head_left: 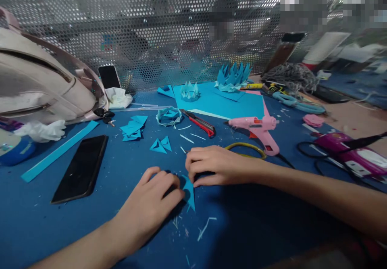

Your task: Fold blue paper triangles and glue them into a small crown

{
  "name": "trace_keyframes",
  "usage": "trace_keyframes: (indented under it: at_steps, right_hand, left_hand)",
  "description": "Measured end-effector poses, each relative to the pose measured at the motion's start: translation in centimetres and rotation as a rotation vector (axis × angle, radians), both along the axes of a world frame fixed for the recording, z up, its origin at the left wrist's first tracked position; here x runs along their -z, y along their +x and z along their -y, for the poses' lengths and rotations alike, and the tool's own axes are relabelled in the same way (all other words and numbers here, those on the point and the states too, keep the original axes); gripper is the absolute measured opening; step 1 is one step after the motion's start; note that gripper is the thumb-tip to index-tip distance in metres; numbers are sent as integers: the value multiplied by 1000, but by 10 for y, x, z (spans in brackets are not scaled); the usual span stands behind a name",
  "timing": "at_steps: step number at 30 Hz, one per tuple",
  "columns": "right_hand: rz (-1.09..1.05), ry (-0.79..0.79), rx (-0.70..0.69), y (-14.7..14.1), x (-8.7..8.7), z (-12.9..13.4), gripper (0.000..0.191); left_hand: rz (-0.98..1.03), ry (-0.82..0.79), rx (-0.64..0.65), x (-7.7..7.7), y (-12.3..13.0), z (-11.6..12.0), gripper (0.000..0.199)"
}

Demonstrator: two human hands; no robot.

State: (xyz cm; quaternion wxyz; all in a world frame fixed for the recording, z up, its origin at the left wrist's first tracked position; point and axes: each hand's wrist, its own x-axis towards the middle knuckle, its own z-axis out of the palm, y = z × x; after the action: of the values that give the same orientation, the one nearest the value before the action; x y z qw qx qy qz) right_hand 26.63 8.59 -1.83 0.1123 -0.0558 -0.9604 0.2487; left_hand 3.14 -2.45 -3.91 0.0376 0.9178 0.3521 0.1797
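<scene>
A small piece of blue paper [189,192], folded to a point, lies on the dark blue table [127,240] between my two hands. My left hand [159,198] has its fingers curled onto the paper's left side. From the right, my right hand [208,165] pinches the paper's upper edge, its fingertips partly hidden. Just beyond them are two folded blue paper triangles [161,144] and a stack of blue paper pieces [133,128]. A ring of folded paper [169,116] sits behind. Close to my right hand lie a red utility knife [199,123] and a pink glue gun [256,128].
Blue paper sheets [223,104] carry a small paper crown [190,91] and a larger one [232,77]. A phone [81,168], a blue strip [60,150] and a backpack [45,79] are left. A purple power strip [353,154] lies right. Perforated metal [169,27] stands behind.
</scene>
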Motion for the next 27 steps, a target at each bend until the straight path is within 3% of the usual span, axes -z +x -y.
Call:
trace_keyframes:
  at_steps: [7,12,21,27]
  right_hand:
    - [-68,53,-19,2,5,0,12]
    - [-97,100,-89,1,4,-1,11]
    - [-70,176,-82,1,2,0,18]
    - [-67,110,-83,0,3,1,13]
  left_hand:
    - [113,8,-126,8,-7,16,30]
    - [161,15,-76,11,-8,13,30]
    - [157,18,44,8,-7,9,35]
    - [116,173,74,3,-1,2,41]
